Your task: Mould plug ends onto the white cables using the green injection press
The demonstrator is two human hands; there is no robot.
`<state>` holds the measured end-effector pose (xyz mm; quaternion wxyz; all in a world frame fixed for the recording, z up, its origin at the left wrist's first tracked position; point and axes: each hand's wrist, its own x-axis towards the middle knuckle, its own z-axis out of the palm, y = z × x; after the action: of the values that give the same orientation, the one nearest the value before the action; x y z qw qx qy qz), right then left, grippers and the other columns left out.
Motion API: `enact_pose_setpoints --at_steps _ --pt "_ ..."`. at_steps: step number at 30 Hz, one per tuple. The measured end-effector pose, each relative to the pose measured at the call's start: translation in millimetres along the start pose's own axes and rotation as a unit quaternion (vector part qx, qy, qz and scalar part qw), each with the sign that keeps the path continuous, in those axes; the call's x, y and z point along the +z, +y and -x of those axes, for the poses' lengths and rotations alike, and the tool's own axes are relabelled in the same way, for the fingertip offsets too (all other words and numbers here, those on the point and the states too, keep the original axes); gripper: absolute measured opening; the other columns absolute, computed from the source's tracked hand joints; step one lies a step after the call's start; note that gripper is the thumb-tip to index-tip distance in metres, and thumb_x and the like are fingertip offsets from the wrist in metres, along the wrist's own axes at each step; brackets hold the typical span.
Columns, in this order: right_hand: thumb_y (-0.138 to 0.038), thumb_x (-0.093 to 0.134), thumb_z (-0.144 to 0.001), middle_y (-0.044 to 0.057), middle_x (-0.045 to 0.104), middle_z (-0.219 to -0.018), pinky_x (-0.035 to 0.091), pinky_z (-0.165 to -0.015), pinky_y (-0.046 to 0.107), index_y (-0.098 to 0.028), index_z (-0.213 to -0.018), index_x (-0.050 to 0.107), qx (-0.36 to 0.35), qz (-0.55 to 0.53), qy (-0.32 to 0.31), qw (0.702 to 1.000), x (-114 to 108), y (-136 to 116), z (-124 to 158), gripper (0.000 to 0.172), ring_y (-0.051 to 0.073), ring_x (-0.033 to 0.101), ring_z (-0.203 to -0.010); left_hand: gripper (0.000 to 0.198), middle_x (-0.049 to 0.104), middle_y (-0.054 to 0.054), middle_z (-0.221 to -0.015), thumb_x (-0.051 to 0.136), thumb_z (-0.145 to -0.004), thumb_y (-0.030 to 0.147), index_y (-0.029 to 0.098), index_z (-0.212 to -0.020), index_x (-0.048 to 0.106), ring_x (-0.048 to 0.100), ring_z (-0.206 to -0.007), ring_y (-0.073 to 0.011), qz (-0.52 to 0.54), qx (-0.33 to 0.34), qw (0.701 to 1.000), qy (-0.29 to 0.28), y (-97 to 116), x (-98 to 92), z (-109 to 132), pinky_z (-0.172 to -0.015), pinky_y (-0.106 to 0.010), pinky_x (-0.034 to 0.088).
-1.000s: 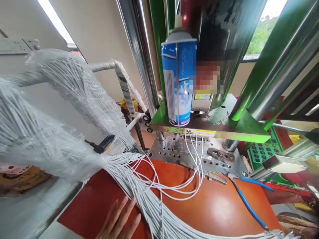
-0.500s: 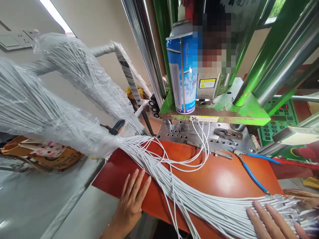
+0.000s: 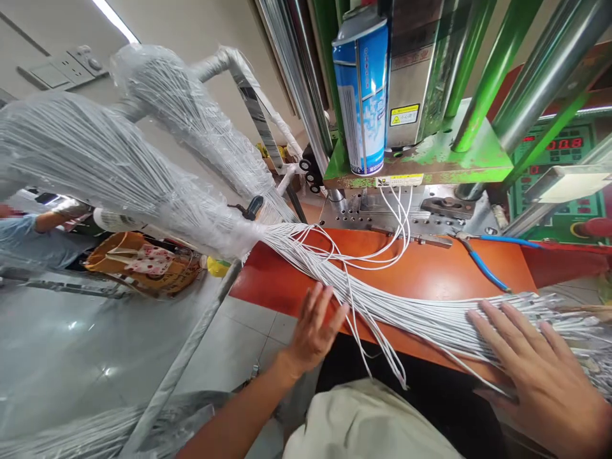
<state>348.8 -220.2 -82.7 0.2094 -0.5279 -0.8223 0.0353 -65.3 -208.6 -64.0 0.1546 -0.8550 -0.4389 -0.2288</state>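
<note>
A thick bundle of white cables (image 3: 406,306) runs across an orange-red work board (image 3: 430,268), with its far part wrapped in clear plastic film (image 3: 109,166). My right hand (image 3: 535,363) lies flat on the cable ends, fingers spread. My left hand (image 3: 313,331) is open at the bundle's near side, fingertips beside the cables, and a few loose strands hang past it. Thin loops of cable reach up to a steel die plate (image 3: 368,213). Blue-handled pliers (image 3: 485,268) lie on the board, beyond my right hand.
A green-framed press (image 3: 421,159) with steel columns stands at the far side, a blue spray can (image 3: 361,95) on its ledge. Its control panel (image 3: 554,159) is at right. A co-worker's blue sleeve (image 3: 33,236) and a yellow bag (image 3: 143,264) are at left.
The view has tilted and shifted, so the press sits higher in the frame. My left hand has moved up to the bundle's side, and my right hand has come further onto the cable ends.
</note>
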Motion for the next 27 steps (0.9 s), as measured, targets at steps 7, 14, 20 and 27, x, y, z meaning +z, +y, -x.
enact_pose_setpoints --at_steps 7,14,20,27 --pt "-0.070 0.077 -0.075 0.011 0.038 -0.164 0.038 -0.119 0.059 -0.035 -0.163 0.028 -0.018 -0.138 -0.060 0.988 -40 -12 -16 0.107 0.042 0.040 -0.147 0.006 0.064 -0.007 -0.140 0.067 -0.092 0.021 0.023 -0.098 0.070 0.048 -0.141 -0.0256 0.114 0.213 0.970 -0.019 23 1.6 -52 -0.121 -0.047 0.036" --pt "-0.058 0.070 -0.089 0.011 0.062 -0.142 0.056 -0.101 0.042 -0.031 -0.157 0.039 0.083 -0.433 -0.232 0.867 -44 -72 -82 0.079 0.030 0.066 -0.120 0.024 0.068 -0.006 -0.083 0.046 -0.103 0.027 0.017 -0.092 0.065 0.065 -0.081 -0.0170 0.323 0.118 0.922 -0.179 22 6.8 -125 -0.077 -0.029 0.051" --pt "-0.065 0.054 -0.097 -0.004 0.049 -0.065 0.034 -0.046 0.021 -0.020 -0.114 0.068 0.205 -0.538 -0.318 0.754 -58 -40 -120 0.051 0.010 0.040 -0.053 0.041 0.050 0.003 -0.067 0.052 -0.102 0.047 0.015 -0.078 0.062 0.045 -0.062 -0.0099 0.496 -0.166 0.792 -0.314 26 4.1 -172 -0.056 -0.023 0.034" --pt "-0.067 0.051 -0.096 0.005 0.072 -0.090 0.054 -0.069 0.026 -0.025 -0.096 0.076 0.144 -0.396 -0.274 0.865 -72 -13 -109 0.049 0.020 0.065 -0.081 0.037 0.052 0.002 -0.075 0.062 -0.096 0.047 0.012 -0.087 0.067 0.043 -0.069 -0.0097 0.599 -0.194 0.648 -0.428 28 -8.5 -179 -0.062 -0.023 0.033"
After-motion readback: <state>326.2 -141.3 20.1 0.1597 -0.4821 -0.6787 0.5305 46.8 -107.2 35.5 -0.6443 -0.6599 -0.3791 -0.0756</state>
